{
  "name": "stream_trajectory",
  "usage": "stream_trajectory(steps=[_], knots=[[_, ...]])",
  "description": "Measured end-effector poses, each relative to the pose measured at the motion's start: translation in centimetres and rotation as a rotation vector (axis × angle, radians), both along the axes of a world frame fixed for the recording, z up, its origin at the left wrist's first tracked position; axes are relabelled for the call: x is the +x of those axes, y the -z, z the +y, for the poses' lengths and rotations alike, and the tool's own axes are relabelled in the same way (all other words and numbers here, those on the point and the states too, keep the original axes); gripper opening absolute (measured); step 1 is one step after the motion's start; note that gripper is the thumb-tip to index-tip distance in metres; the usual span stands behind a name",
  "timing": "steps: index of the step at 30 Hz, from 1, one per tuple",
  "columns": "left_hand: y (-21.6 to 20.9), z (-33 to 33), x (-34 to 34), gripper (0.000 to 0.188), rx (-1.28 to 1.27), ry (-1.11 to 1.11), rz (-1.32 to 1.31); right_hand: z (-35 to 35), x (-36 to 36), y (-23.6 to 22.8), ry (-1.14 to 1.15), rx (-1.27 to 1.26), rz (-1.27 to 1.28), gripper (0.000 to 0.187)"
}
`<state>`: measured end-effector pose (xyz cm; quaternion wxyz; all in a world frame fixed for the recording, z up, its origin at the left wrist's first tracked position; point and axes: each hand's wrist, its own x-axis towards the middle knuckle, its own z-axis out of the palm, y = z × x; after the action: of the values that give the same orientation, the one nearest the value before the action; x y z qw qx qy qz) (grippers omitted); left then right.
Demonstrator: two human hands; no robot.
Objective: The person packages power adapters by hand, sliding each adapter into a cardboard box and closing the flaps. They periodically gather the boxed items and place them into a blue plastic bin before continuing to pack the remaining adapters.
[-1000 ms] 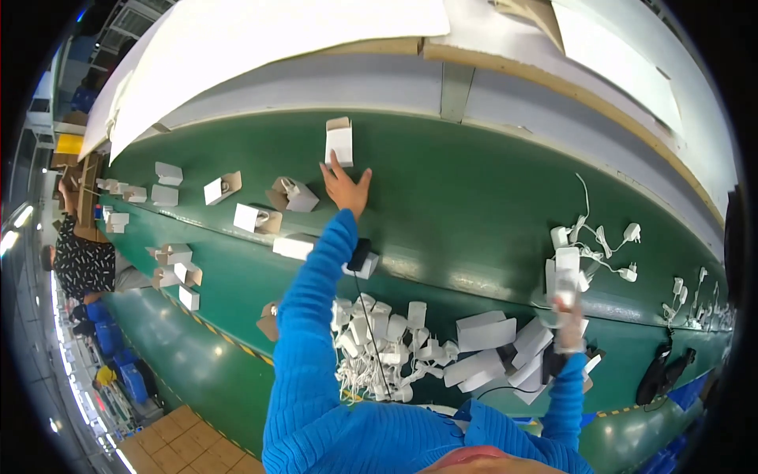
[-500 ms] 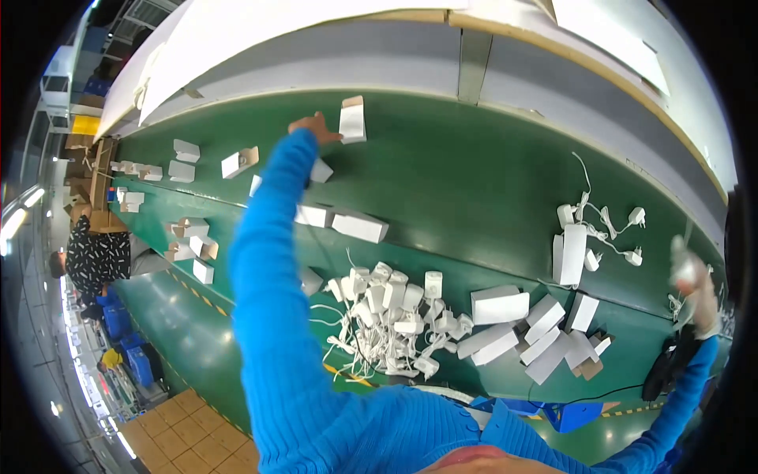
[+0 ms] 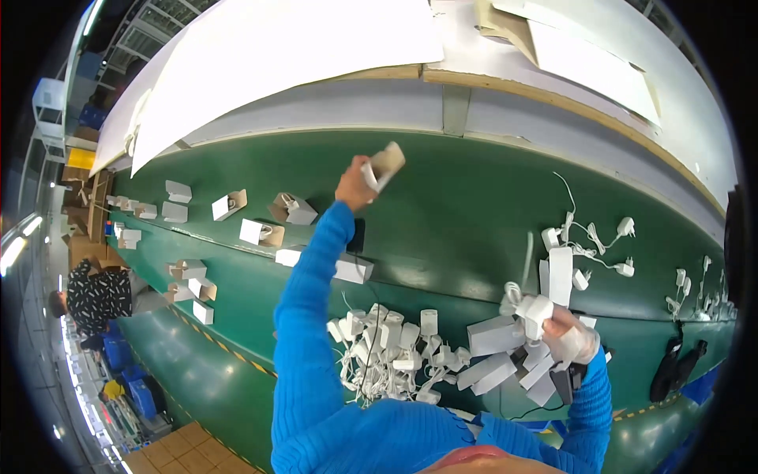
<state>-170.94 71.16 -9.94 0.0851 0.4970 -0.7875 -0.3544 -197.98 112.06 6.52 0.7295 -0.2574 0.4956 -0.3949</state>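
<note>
At twelve o'clock, one white carton point(image 3: 386, 163) with a tan inside tilts above the green table point(image 3: 458, 197), the left hand's point(image 3: 355, 183) fingers clamped on its side. At four, one glossy white, blocky adapter point(image 3: 537, 310) with a coiled cable is gripped between the right hand's point(image 3: 570, 336) fingers. Four loose adapters point(image 3: 625, 227) lie toward three; three open cartons point(image 3: 261, 232) sit toward nine; the adapter pile point(image 3: 391, 340) at six is too tangled to count.

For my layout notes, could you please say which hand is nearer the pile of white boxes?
Right: the right hand is at the right side of the box pile; the left hand is forward and well left of it.
</note>
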Motion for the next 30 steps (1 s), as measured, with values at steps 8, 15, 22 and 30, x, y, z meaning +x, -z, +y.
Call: stream_trajectory(steps=[8,15,22,30], knots=[[-13.5,21.2,-0.3,0.064,-0.639,0.467,-0.053,-2.3,3.2,-3.2,-0.307,-0.045,-0.220,0.044],[-15.8,31.6,-1.7,0.066,-0.482,0.533,0.025,0.1,7.1,-1.5,-0.473,-0.552,1.091,0.044],[-15.0,35.7,-1.6,0.061,-0.331,0.370,0.096,3.6,7.1,-0.4,-0.415,-0.824,1.346,0.041],[-13.3,36.3,-1.6,0.060,-0.249,0.375,0.221,3.5,6.8,0.4,-0.510,-0.988,1.344,0.028]])
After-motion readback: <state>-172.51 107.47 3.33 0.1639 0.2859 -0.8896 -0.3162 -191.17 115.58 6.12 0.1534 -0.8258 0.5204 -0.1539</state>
